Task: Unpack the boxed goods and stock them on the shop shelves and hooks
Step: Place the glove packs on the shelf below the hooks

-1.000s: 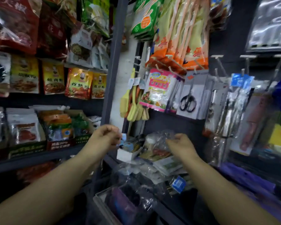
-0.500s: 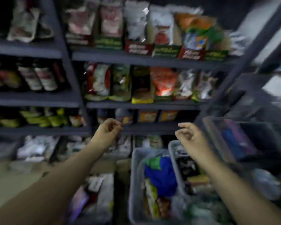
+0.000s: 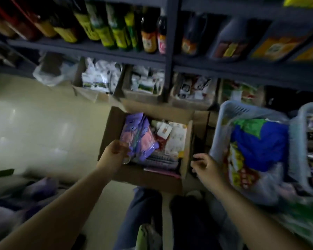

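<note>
We've got the open cardboard box (image 3: 148,175) sitting on the floor (image 3: 43,134) in front of the shelves (image 3: 90,49), packets (image 3: 139,138) stacked inside it. Right beside it on the right are two baskets (image 3: 222,127). Bottles (image 3: 116,29) line the shelf above, with trays of packs (image 3: 98,78) on the shelf below them.

A pale tiled floor (image 3: 43,127) carries an open cardboard box (image 3: 134,175) of packets and a pale plastic basket (image 3: 222,123) just beside it. Above, dark shelves (image 3: 90,49) hold bottles (image 3: 148,33).
</note>
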Tool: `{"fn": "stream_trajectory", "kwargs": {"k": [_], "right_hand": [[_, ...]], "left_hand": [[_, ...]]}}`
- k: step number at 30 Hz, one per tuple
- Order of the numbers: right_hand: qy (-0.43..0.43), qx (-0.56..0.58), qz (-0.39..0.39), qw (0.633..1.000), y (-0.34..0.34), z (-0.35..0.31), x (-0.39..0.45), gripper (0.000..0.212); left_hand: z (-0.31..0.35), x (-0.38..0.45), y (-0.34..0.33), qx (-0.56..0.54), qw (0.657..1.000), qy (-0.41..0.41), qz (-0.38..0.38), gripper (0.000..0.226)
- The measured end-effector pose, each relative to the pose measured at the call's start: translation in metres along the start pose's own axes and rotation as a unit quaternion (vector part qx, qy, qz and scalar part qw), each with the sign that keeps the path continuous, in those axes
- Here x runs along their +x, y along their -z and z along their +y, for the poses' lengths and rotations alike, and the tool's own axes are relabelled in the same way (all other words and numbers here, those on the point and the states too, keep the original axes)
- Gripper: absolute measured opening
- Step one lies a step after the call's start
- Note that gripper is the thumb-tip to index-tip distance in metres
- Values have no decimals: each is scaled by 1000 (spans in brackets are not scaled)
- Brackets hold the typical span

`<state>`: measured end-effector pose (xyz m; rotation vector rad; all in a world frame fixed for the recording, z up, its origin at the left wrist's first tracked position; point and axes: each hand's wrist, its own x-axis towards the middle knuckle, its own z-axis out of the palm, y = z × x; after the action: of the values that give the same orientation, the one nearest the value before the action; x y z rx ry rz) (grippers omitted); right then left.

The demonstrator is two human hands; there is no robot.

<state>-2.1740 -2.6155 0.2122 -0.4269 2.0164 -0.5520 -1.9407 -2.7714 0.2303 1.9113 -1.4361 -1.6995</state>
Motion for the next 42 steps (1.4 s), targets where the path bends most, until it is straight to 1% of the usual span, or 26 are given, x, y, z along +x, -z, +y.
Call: {"fn": "stream_trajectory", "kwargs": {"k": [2, 4, 8, 11, 13, 16, 17, 19, 21, 24, 27, 30, 31, 33, 34, 35, 37, 39, 42], "right_hand": [[-27, -2, -27, 999, -32, 18, 14, 17], [-52, -5, -27, 998, -60, 33, 28, 12], [-89, -12, -37, 995, -106, 56, 57, 21], [-114, -10, -39, 993, -132, 68, 80, 19], [-122, -19, -38, 992, -145, 74, 97, 16], [-110, -43, -33, 992, -160, 73, 120, 9], [-108, -52, -41, 992, -164, 68, 127, 11], [-112, -56, -55, 991, -173, 59, 145, 32], [-97, -49, -51, 993, -184, 49, 166, 52], [-59, -79, -49, 994, -201, 34, 204, 68], [-34, -127, -67, 989, -217, 16, 240, 67], [-39, -145, -81, 985, -234, 6, 271, 64], [-45, -142, -86, 985, -242, 5, 278, 60], [-61, -125, -103, 985, -261, 12, 288, 50], [-70, -108, -118, 985, -271, 16, 288, 48], [-80, -78, -134, 985, -283, 21, 286, 49], [-108, -24, -141, 984, -304, 27, 283, 64], [-146, 3, -115, 983, -323, 26, 280, 84], [-197, 49, -84, 976, -340, 13, 277, 103]], "left_hand": [[-28, 15, 3, 5, 1000, 21, -5, 28], [-50, 31, 5, 12, 999, 40, -10, 27], [-88, 63, 1, 13, 997, 70, -31, 29], [-111, 87, -3, 21, 994, 95, -59, 29], [-123, 102, -5, 23, 991, 109, -68, 27], [-136, 120, -5, 41, 990, 114, -75, 23], [-140, 127, -4, 51, 990, 111, -75, 23], [-149, 140, -1, 56, 990, 107, -72, 24], [-157, 155, 2, 73, 989, 103, -79, 24], [-171, 181, 4, 108, 986, 95, -81, 25], [-182, 206, -1, 138, 984, 85, -76, 35], [-194, 231, -6, 155, 983, 69, -68, 33], [-198, 239, -7, 161, 982, 74, -67, 36], [-210, 257, -7, 170, 979, 91, -69, 70], [-217, 266, -8, 166, 978, 105, -73, 76], [-219, 273, -10, 151, 978, 122, -73, 73], [-223, 282, -17, 85, 982, 156, -60, 58], [-225, 288, -25, 19, 981, 186, -46, 46], [-231, 291, -29, 1, 982, 190, -18, 40]]}}
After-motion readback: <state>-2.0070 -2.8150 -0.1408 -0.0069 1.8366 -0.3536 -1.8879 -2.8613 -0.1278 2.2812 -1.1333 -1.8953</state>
